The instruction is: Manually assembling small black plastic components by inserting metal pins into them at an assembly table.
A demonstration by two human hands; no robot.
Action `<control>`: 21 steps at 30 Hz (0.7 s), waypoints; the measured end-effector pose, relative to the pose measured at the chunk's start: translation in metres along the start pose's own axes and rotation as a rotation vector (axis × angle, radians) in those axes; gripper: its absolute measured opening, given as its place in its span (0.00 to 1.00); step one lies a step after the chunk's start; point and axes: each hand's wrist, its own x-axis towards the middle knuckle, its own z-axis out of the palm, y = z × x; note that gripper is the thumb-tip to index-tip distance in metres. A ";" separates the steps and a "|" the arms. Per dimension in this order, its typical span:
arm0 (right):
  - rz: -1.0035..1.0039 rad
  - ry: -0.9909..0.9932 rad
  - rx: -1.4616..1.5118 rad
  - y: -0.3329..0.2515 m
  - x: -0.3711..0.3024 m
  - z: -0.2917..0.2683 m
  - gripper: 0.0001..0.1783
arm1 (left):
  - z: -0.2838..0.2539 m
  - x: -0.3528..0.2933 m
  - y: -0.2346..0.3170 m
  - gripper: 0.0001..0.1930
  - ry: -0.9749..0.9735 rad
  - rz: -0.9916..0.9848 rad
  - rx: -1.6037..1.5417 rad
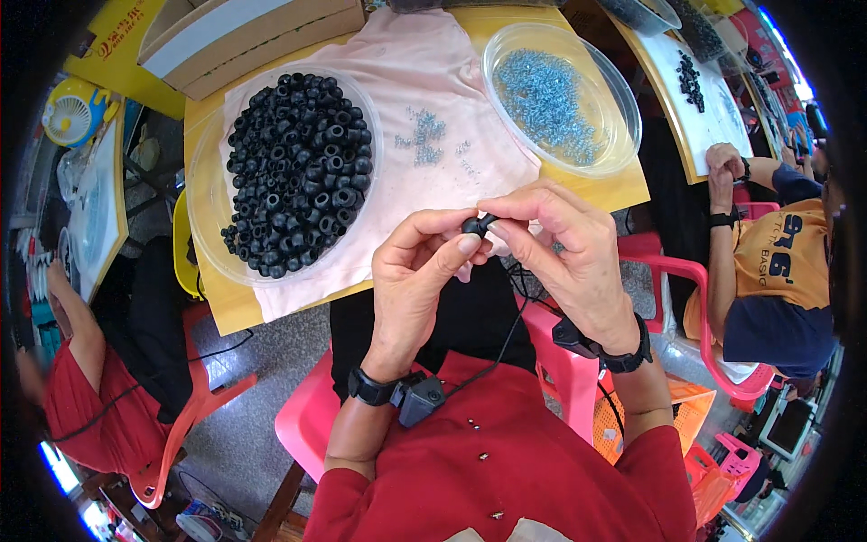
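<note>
My left hand (415,271) pinches a small round black plastic part (471,226) between thumb and forefinger. My right hand (564,248) meets it fingertip to fingertip, pinching a dark piece (488,219) against its right side; whether this is a separate part cannot be seen. Both hands are over the table's near edge. Beyond my left hand, a round clear tray (209,217) holds a heap of black cup-shaped parts (302,172) with open holes. Small bluish clear pieces (426,135) lie loose on the pink cloth (420,68).
A clear round container (623,135) with many bluish pieces (546,99) stands at the far right of the yellow table (221,303). A cardboard box (244,41) borders the back left. People sit at both sides, by tables and pink chairs (673,266). Cables hang near my wrists.
</note>
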 end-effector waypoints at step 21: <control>0.216 -0.036 0.159 -0.009 0.009 -0.004 0.07 | -0.005 -0.003 0.008 0.13 0.010 0.022 -0.006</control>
